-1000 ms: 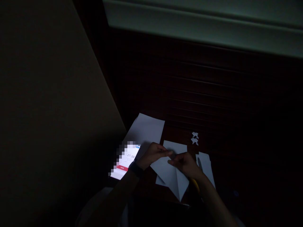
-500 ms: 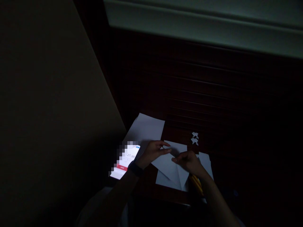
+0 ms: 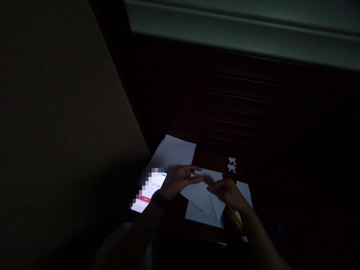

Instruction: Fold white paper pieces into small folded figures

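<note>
The room is dark enough that the white paper is what I see best from here. A sheet with a crease [image 3: 198, 195] is in front of the person, at an angle over another flat sheet [image 3: 198, 216] near the front edge of the dark surface [image 3: 176, 227]. The right hand [image 3: 230, 194] is at its upper edge, thumb and fingertips brought together, and they appear to be pinching the paper there. The left hand [image 3: 180, 183] faces it with thumb and forefinger spread apart; I can't make out any paper between them. I'd judge the step in hand to be turning or working that creased sheet between the two hands, and the next move to call for the left fingers to take an edge lightly, so the paper is steadied from both sides without a stray crease. Beside the left wrist, which wears a dark band [image 3: 159, 199], a lit phone [image 3: 152, 193] glows. Behind it lies more white paper [image 3: 177, 152]. Yellow sticks [image 3: 234, 219], perhaps pencils, lie by the right wrist, with further papers [image 3: 244, 190] partly hidden behind that arm. Farther back, well apart from the hands, are some small folded white pieces [image 3: 231, 165].
</note>
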A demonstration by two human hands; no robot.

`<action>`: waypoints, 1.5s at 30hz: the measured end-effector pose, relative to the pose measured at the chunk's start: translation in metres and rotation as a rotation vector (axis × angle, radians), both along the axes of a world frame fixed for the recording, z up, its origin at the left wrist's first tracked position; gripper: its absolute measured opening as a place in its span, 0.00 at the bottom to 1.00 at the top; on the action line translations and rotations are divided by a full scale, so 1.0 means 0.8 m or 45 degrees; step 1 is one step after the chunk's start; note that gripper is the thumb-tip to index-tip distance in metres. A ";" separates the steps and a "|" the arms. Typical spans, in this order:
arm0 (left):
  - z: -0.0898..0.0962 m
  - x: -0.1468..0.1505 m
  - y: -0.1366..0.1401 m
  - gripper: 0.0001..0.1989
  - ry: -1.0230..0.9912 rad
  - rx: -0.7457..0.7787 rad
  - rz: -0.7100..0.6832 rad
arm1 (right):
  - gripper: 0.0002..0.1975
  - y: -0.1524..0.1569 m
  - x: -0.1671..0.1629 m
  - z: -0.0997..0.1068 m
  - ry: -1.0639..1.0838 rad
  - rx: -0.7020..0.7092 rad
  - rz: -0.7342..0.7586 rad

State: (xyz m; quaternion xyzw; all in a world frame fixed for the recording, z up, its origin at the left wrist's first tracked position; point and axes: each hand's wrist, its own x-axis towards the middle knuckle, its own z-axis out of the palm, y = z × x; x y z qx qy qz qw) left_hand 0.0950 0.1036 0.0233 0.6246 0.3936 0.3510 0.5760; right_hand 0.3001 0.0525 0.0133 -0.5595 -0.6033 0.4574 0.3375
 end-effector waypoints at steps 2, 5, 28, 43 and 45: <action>-0.004 -0.001 -0.001 0.14 0.018 0.019 -0.150 | 0.17 -0.002 0.001 -0.003 -0.056 -0.021 0.097; -0.015 -0.002 -0.003 0.11 0.193 0.075 -0.413 | 0.15 -0.004 0.001 -0.011 -0.148 -0.031 0.208; -0.021 -0.007 0.001 0.13 0.359 0.005 -0.541 | 0.19 -0.006 0.008 0.007 -0.161 -0.138 0.298; -0.013 -0.012 0.004 0.14 0.431 0.002 -0.507 | 0.17 -0.005 0.033 0.004 -0.174 -0.168 0.317; -0.012 -0.016 0.006 0.14 0.445 0.033 -0.474 | 0.17 -0.006 0.049 0.003 -0.165 -0.179 0.332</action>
